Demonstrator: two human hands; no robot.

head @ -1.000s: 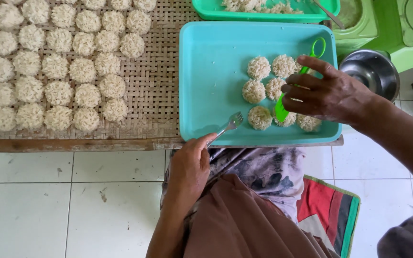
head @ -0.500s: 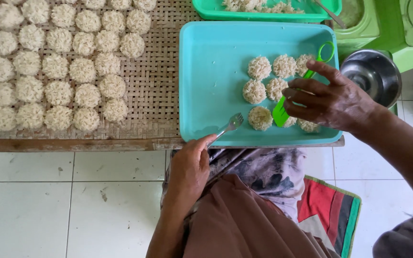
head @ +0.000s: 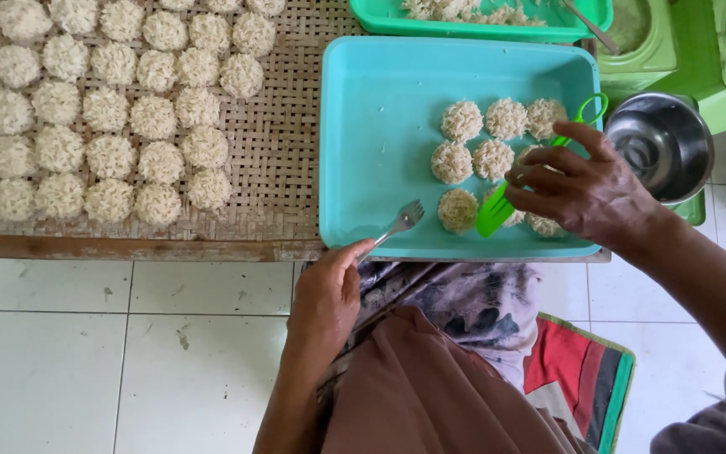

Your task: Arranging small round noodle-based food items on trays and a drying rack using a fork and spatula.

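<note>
- The noodle nest [head: 458, 209] lies alone in the front row of the turquoise tray [head: 380, 126], near the tray's front rim. It is round, so it has no real long axis.
- The fork [head: 397, 227] lies just to the left of this nest. Its tines point up and to the right, toward the nest, and there is a small gap between them. Its handle runs down-left over the tray rim into the left hand [head: 327, 294].
- The left hand is closed around the end of the fork handle, thumb on top. It is outside the tray, below and to the left of the nest.
- The green spatula [head: 506, 197] lies on the right side of the same nest. Its long axis goes from the flat blade at lower left up to the loop handle at upper right.
- The right hand [head: 586, 189] holds the spatula with bent fingers; the palm side is hidden, so I think the grip is loose but cannot be sure. This hand is nearer to the nest than the left hand is.
- Behind the nest are more nests [head: 497, 139] in two rows, close together.
- Farther out: a woven mat [head: 287, 151] full of finished nests at left, a steel bowl [head: 661, 143] at right, a green tray [head: 481, 21] behind.
</note>
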